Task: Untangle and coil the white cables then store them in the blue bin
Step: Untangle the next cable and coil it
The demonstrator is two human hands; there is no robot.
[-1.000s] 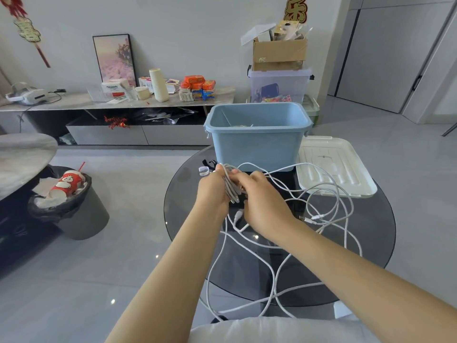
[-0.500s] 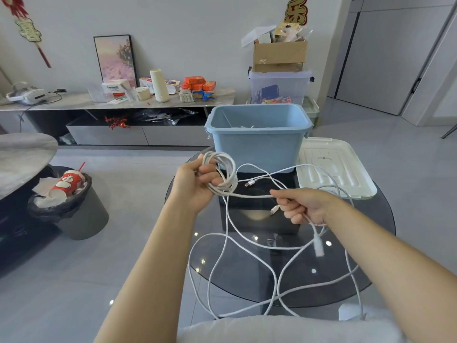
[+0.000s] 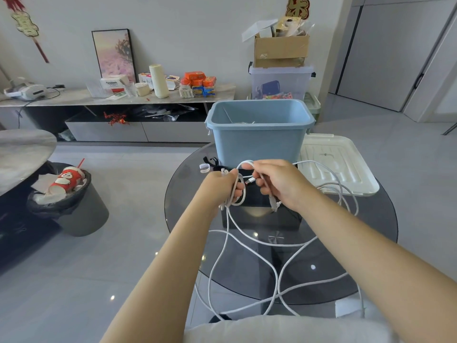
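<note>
2 hands up | my left hand (image 3: 223, 186) grips coiled white cables (image 3: 249, 246) | my right hand (image 3: 279, 181) pinches a strand just beside it | loose loops hang below my fingers | blue bin (image 3: 258, 142) just beyond my knuckles

Two bare forearms reach forward from the bottom of the view and converge at the centre. The left hand (image 3: 222, 188) is turned with its back toward the camera, fingers curled round a small bundle of white cable (image 3: 236, 194). The right hand (image 3: 278, 183), just beside it and slightly higher, pinches a loop of the same cable at its fingertips (image 3: 247, 166), the other fingers curled; these seem to hold more strands, though that is partly hidden.
</note>
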